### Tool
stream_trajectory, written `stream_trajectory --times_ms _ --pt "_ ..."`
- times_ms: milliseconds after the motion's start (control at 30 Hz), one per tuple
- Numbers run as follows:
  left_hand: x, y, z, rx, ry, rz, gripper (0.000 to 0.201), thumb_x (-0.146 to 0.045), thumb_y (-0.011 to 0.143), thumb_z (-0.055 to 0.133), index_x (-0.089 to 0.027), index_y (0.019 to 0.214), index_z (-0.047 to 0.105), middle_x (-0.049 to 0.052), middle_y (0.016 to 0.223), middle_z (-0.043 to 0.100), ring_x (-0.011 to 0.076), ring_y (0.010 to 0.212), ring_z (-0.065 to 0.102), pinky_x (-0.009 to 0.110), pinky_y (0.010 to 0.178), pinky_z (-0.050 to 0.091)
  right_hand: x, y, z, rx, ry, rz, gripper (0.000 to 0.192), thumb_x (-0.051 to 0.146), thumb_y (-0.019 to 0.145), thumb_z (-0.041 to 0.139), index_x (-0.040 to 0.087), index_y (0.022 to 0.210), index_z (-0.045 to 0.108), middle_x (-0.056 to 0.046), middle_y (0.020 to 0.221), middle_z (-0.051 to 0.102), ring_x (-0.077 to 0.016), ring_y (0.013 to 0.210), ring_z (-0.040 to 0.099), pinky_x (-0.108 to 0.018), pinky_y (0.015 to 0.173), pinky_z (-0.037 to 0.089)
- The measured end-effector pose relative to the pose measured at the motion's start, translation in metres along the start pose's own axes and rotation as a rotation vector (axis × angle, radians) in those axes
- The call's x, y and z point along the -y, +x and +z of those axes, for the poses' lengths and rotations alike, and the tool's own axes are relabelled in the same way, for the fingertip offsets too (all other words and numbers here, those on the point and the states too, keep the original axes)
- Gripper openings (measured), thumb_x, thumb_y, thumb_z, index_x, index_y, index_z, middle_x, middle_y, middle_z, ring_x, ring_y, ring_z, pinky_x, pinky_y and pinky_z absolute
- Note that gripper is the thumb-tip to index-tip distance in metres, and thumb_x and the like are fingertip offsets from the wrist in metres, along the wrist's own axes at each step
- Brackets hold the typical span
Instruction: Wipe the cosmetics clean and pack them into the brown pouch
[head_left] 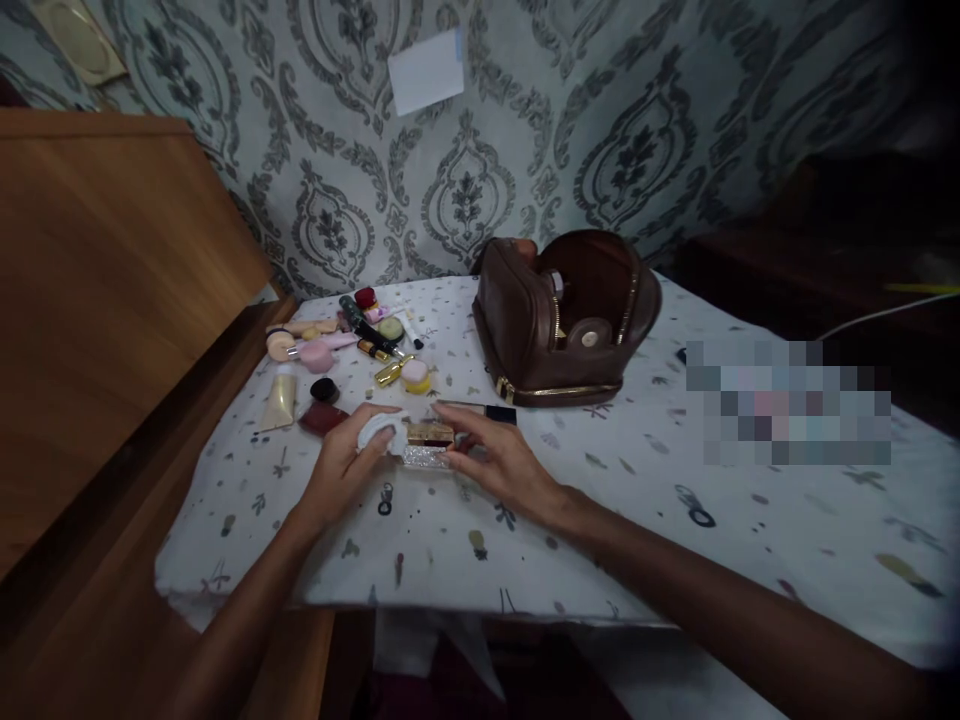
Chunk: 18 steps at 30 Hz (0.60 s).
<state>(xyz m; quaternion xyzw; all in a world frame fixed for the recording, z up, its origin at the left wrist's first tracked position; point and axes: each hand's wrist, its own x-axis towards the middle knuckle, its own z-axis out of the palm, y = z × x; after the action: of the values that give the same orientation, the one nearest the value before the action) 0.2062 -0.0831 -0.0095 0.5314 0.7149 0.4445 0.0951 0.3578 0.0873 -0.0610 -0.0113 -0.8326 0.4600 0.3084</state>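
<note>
Near the table's front, my left hand point(349, 455) is closed on a crumpled white tissue or cloth point(382, 432). My right hand point(499, 455) grips the right end of a small shiny gold cosmetic item point(430, 434), whose exact kind I cannot make out. The tissue touches or nearly touches its left end. Just below the gold piece, a glittery silver item point(425, 457) shows between the hands; whether it is a separate thing is unclear. Behind my right fingers lies a slim item with a black cap point(501, 414). A dark red bottle point(321, 418) is beside my left hand.
A brown leather bag point(525, 330) stands unzipped at the back, with things inside. Several cosmetics lie back left, among them a cream tube point(281, 400), a pink-lidded yellow jar point(415, 376) and a black-handled brush point(371, 330). A wooden cabinet point(112, 300) borders the table's left side.
</note>
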Motion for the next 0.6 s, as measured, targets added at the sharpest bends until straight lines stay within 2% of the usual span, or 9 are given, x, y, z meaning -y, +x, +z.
stream_trajectory --times_ms 100,167,333,433,500,600 --pt "0.010 -0.007 0.012 -0.080 -0.234 -0.137 0.032 -0.044 0.098 0.047 -0.017 0.111 0.059 0.001 0.082 0.065 0.0152 0.069 0.060 0.027 0.066 0.050 0.002 0.000 -0.001 -0.008 -0.010 -0.044 0.040 0.033 0.093 0.061 0.025 0.133 0.060 -0.010 0.125 0.068 -0.0249 0.112 0.065 -0.046 0.093 0.056" --pt "0.015 -0.011 0.019 -0.098 -0.284 -0.171 0.033 -0.045 0.098 0.046 -0.017 0.109 0.059 0.000 0.077 0.063 0.0149 0.065 0.059 0.027 0.063 0.049 0.001 0.000 -0.001 -0.013 0.011 -0.040 0.038 0.033 0.092 0.062 0.024 0.129 0.063 -0.010 0.123 0.069 -0.0251 0.113 0.065 -0.046 0.094 0.056" --pt "0.020 -0.016 0.021 -0.032 -0.045 -0.022 0.029 -0.037 0.100 0.042 -0.017 0.112 0.058 0.006 0.101 0.067 0.0197 0.093 0.062 0.032 0.084 0.049 -0.004 -0.003 -0.001 -0.045 0.110 0.064 0.036 0.035 0.087 0.068 0.022 0.121 0.067 -0.009 0.117 0.072 -0.0239 0.103 0.068 -0.042 0.089 0.058" --pt "0.020 -0.018 0.020 0.004 0.046 0.037 0.028 -0.033 0.100 0.039 -0.017 0.116 0.056 0.008 0.107 0.067 0.0203 0.097 0.062 0.034 0.087 0.048 -0.006 -0.003 0.000 -0.060 0.215 0.150 0.038 0.037 0.084 0.070 0.021 0.118 0.066 -0.010 0.118 0.070 -0.0227 0.099 0.068 -0.042 0.088 0.058" --pt "0.020 -0.019 0.021 -0.036 0.062 0.042 0.028 -0.032 0.100 0.040 -0.016 0.117 0.055 0.009 0.106 0.067 0.0201 0.096 0.062 0.034 0.087 0.049 -0.006 -0.003 0.002 -0.063 0.271 0.189 0.038 0.038 0.083 0.071 0.021 0.116 0.065 -0.010 0.118 0.069 -0.0222 0.099 0.068 -0.041 0.088 0.057" --pt "0.018 -0.020 0.023 -0.142 0.089 0.077 0.029 -0.031 0.099 0.042 -0.016 0.121 0.054 0.010 0.108 0.067 0.0208 0.099 0.063 0.036 0.090 0.050 -0.004 -0.003 0.005 -0.067 0.303 0.191 0.032 0.038 0.081 0.073 0.021 0.106 0.063 -0.007 0.106 0.069 -0.0198 0.093 0.066 -0.037 0.085 0.056"
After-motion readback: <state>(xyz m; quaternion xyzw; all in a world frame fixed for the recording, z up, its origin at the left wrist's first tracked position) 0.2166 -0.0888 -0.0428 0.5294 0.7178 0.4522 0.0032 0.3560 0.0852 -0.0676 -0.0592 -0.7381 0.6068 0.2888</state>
